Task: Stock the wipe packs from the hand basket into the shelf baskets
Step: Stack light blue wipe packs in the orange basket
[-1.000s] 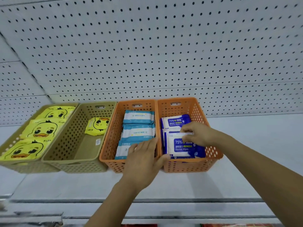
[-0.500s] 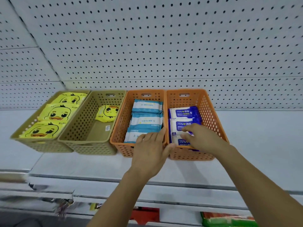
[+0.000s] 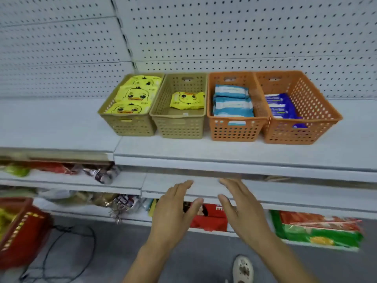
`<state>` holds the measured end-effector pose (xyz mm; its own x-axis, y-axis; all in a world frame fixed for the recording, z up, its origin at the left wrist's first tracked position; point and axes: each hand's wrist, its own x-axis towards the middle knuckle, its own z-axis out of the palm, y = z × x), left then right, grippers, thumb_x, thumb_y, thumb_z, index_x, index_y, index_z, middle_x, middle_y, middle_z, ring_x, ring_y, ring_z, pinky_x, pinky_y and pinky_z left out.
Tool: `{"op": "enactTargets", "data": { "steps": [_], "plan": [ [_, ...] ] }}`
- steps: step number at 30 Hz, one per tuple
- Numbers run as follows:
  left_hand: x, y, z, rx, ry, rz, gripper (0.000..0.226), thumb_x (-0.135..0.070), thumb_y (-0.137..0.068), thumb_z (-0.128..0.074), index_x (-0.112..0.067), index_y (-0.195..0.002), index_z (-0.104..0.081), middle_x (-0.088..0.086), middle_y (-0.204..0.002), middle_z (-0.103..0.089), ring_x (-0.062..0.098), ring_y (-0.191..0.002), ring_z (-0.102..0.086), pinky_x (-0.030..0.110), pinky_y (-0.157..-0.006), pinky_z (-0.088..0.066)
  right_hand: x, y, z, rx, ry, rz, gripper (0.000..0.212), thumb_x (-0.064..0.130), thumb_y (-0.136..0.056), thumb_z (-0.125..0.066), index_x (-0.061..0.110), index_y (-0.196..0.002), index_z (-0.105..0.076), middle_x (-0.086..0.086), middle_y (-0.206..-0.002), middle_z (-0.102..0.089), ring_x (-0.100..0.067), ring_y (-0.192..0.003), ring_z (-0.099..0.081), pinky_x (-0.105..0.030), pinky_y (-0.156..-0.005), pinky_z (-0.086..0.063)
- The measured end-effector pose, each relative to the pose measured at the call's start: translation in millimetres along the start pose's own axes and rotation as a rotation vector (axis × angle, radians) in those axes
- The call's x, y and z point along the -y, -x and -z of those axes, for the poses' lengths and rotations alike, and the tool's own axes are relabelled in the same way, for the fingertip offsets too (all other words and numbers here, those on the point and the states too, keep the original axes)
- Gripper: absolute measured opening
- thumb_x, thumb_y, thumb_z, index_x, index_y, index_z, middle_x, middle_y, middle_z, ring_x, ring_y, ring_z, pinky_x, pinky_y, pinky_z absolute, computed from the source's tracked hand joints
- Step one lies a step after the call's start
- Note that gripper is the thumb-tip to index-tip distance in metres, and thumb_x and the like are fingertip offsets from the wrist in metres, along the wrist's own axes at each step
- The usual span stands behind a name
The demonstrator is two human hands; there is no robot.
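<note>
A person's left hand [image 3: 173, 213] and right hand [image 3: 242, 211] are hovering side by side in front of the lower shelf edges. The palms are facing each other and the fingers [image 3: 182, 187] are straight and slightly apart, holding nothing.

Above them, four baskets are sitting in a row on the top shelf [image 3: 224, 152] against a white pegboard [image 3: 224, 37]. The far-left olive basket [image 3: 130, 127] is holding three yellow duck packs [image 3: 132, 94], each showing a cartoon duck face. The second olive basket [image 3: 179, 127] is holding a single duck pack [image 3: 187, 100], lying towards its far end. The left orange basket [image 3: 234, 131] is carrying pale blue packs [image 3: 231, 103]. The right orange basket [image 3: 295, 133] is carrying dark blue packs [image 3: 282, 107] with white label panels. The lettering on all the packs is too blurred to read.

The red hand basket [image 3: 22, 235] is standing at the near left on the floor, with something yellow showing inside it. A black cable [image 3: 67, 252] is looping across the floor beside it. Snack bags in red, green and silver are lying on the lower shelves, and one red bag [image 3: 210, 219] between the hands is showing white lettering that cannot be made out. A white shoe [image 3: 242, 269] is showing at the near edge.
</note>
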<state>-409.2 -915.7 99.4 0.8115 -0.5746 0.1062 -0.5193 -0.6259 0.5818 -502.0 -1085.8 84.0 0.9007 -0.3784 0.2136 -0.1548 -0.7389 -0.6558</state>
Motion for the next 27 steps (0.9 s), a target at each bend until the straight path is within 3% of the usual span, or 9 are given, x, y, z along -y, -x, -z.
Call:
{"op": "enactTargets", "data": {
  "steps": [3,9,15,22,27],
  "plan": [
    [62,62,23,0.062,0.015,0.085,0.055,-0.065,-0.089,-0.045,-0.035,-0.135,-0.047,-0.02,-0.128,-0.055,0.003,-0.117,-0.054,0.026,-0.09,-0.048,36,34,-60,0.156,0.009,-0.008,0.039,0.037,-0.098,-0.045,0.03,-0.136,-0.044,0.014,-0.131,-0.048,-0.007,-0.119,-0.048,-0.021,-0.091,-0.04],
    [173,173,74,0.201,0.016,0.313,0.056,-0.061,-0.091,-0.047,-0.032,-0.138,-0.044,-0.012,-0.133,-0.057,0.006,-0.114,-0.058,0.032,-0.092,-0.05,118,86,-161,0.415,-0.008,-0.033,0.04,0.033,-0.096,-0.05,0.029,-0.135,-0.045,0.007,-0.137,-0.048,-0.013,-0.126,-0.045,-0.027,-0.094,-0.038],
    [255,213,133,0.129,0.047,0.431,0.058,-0.06,-0.092,-0.047,-0.028,-0.14,-0.044,-0.008,-0.132,-0.059,0.009,-0.113,-0.059,0.029,-0.089,-0.049,194,90,-230,0.549,-0.007,0.02,0.039,0.032,-0.094,-0.054,0.026,-0.132,-0.049,0.006,-0.134,-0.051,-0.013,-0.121,-0.051,-0.029,-0.1,-0.04],
    [372,219,214,-0.005,0.102,0.524,0.053,-0.05,-0.093,-0.054,-0.024,-0.139,-0.047,-0.004,-0.132,-0.059,0.012,-0.116,-0.059,0.036,-0.096,-0.049,288,41,-342,0.665,0.024,0.109,0.038,0.037,-0.094,-0.052,0.028,-0.132,-0.049,0.006,-0.128,-0.053,-0.014,-0.111,-0.056,-0.037,-0.093,-0.046],
    [472,212,281,-0.061,0.139,0.629,0.044,-0.035,-0.093,-0.061,-0.017,-0.132,-0.055,-0.002,-0.122,-0.065,0.011,-0.111,-0.06,0.027,-0.094,-0.047,367,-10,-438,0.706,-0.059,0.092,0.037,0.035,-0.093,-0.055,0.03,-0.129,-0.052,0.009,-0.129,-0.056,-0.009,-0.11,-0.057,-0.035,-0.096,-0.046]
  ]
}}
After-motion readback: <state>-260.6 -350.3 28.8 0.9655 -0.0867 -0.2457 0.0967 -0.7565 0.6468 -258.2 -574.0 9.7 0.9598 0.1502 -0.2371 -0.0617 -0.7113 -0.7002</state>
